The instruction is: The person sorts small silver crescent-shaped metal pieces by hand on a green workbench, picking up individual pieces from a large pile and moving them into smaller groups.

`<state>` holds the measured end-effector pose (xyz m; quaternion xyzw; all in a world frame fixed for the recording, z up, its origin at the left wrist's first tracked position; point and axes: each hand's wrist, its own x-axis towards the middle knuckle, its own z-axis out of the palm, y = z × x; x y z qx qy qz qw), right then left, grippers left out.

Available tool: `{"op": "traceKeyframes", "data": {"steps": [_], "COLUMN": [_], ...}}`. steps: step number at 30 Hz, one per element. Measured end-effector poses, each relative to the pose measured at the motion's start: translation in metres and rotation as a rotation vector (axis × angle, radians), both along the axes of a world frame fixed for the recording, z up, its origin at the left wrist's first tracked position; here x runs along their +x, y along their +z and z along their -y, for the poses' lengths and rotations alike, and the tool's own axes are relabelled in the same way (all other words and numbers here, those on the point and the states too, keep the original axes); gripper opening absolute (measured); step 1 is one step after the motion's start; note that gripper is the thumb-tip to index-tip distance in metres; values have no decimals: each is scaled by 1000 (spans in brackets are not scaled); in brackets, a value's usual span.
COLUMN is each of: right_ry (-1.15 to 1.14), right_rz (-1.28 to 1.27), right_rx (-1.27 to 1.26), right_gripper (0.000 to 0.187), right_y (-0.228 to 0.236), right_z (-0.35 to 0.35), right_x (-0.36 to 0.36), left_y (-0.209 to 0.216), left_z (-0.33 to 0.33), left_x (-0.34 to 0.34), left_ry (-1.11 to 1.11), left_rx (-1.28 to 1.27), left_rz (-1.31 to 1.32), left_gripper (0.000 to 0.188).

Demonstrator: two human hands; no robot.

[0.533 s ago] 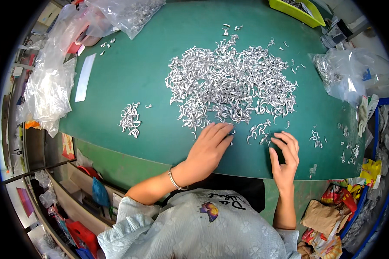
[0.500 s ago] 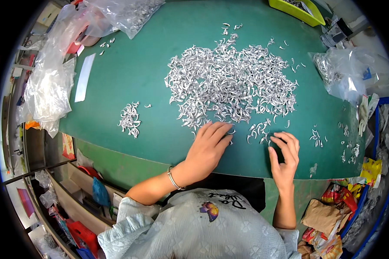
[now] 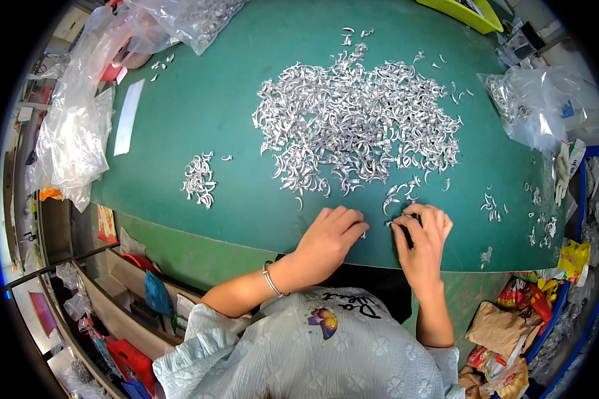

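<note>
At the left of the green desk (image 3: 233, 106) lay a clear plastic bag (image 3: 73, 139), then a pale strip (image 3: 129, 117) and a small pile (image 3: 199, 181) of curved silver pieces. The left hand (image 3: 323, 243) came next, its fingers curled and bunched beside a bit of silver at the tips; whether they gripped it, I could not tell. Beyond it spread the big heap (image 3: 356, 126) of the same pieces, with a loose cluster (image 3: 400, 191) on its near side. The right hand (image 3: 422, 243) was bent, thumb and forefinger tips close together near one piece, the grip unclear. Further right were some scattered pieces (image 3: 491, 207) and another clear bag (image 3: 542, 113). The pieces looked light, stiff and probably slippery, apt to hook together; a fingertip pinch at mid-curve seemed the surest hold.
</note>
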<state>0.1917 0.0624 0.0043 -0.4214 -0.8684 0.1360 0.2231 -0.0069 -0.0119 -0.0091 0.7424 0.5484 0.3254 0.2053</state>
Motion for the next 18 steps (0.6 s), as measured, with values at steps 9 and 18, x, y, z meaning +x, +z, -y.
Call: {"op": "traceKeyframes", "data": {"steps": [9,18], "right_ry": [-43,26], "right_rz": [-92,74], "right_rx": [-22,22], "right_gripper": [22,21], "right_y": [2,0], "right_z": [-1,1], "right_x": [0,-2], "left_y": [6,3], "left_z": [4,8], "left_x": [9,9], "left_ry": [128,8], "left_rx": [-13,-42], "left_rz": [58,85], "left_gripper": [36,40]}}
